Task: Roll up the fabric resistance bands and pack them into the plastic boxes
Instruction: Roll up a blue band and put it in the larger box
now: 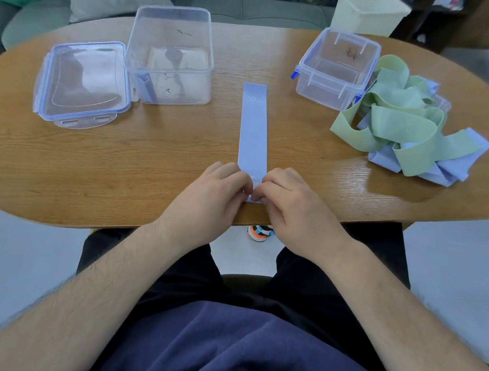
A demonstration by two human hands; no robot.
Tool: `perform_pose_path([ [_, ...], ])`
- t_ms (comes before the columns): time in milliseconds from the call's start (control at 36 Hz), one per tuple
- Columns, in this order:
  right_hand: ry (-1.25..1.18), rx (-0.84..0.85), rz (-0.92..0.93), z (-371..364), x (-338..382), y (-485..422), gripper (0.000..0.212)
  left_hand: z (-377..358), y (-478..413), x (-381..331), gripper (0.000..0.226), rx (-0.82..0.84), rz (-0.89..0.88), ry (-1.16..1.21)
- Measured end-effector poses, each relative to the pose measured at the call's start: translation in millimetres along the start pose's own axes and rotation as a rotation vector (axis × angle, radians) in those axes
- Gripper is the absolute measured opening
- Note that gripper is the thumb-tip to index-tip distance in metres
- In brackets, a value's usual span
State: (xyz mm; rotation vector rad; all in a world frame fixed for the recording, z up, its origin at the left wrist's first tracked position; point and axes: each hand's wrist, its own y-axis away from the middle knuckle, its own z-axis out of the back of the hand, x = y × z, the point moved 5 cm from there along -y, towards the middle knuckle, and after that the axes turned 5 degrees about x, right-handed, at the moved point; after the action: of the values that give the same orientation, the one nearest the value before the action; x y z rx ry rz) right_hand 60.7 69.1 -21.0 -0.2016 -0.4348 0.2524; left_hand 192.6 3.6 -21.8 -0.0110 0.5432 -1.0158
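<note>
Lavender band [253, 127] laid flat lengthwise on the bench [151, 153], its near end pinched between my left grip [221, 183] and right grip [289, 195] at the near edge, open clear box [186, 91] far left, smaller box [319, 91] far right, tangled pile of green and lavender bands [405, 122] beside it

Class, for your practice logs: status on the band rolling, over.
Left hand and right hand pinch near end of blue band. Rest lies flat on table, unrolled. Large box and small box open. Nothing blocking; tangled bands sit far right.
</note>
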Motion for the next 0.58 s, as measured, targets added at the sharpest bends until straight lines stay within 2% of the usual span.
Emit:
perform_pose_path([
  [250,-0.08,0.06,-0.05,5,-8,-5,0.005,5,3,15,0.004,0.055,-0.052,0.047],
  [444,-0.047,0.164,-0.058,7,-7,-19,0.008,4,0,9,0.014,0.024,-0.103,-0.002],
  [583,-0.056,0.142,-0.085,2,-10,-18,0.011,4,0,6,0.011,-0.016,-0.128,-0.088],
])
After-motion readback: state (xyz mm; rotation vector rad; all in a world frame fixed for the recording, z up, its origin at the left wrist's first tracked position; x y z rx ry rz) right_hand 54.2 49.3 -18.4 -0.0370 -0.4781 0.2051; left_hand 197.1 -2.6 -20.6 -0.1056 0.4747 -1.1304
